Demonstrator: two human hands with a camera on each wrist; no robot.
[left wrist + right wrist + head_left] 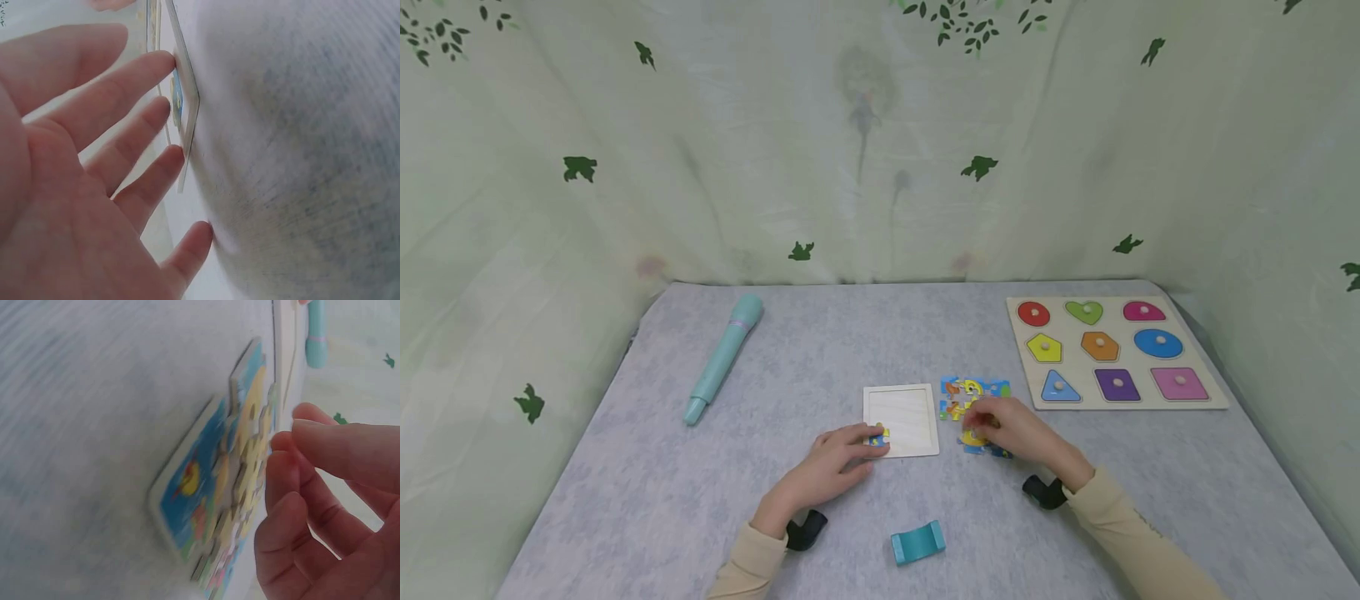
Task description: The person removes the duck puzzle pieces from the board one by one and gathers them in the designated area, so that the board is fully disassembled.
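Note:
A square wooden puzzle tray point(912, 418) lies at mid-table, with one colourful jigsaw piece point(877, 437) in its lower left corner. My left hand point(833, 468) reaches in from the left, its fingers extended and spread, fingertips at that piece and the tray's edge; the left wrist view shows the piece point(177, 100) by the fingertips. Right of the tray is a cluster of jigsaw pieces point(953, 402) in blue, yellow and orange. Over it hovers my right hand point(1022, 431), fingers loosely bent. In the right wrist view nothing shows between thumb and fingers, above the pieces point(194, 487).
A wooden shape board point(1000, 300) with knobbed coloured shapes lies at the back right. At the left is a mint-green, microphone-shaped stick point(722, 362). A curved teal piece point(917, 543) sits near the front. Patterned fabric point(737, 150) hangs behind the table.

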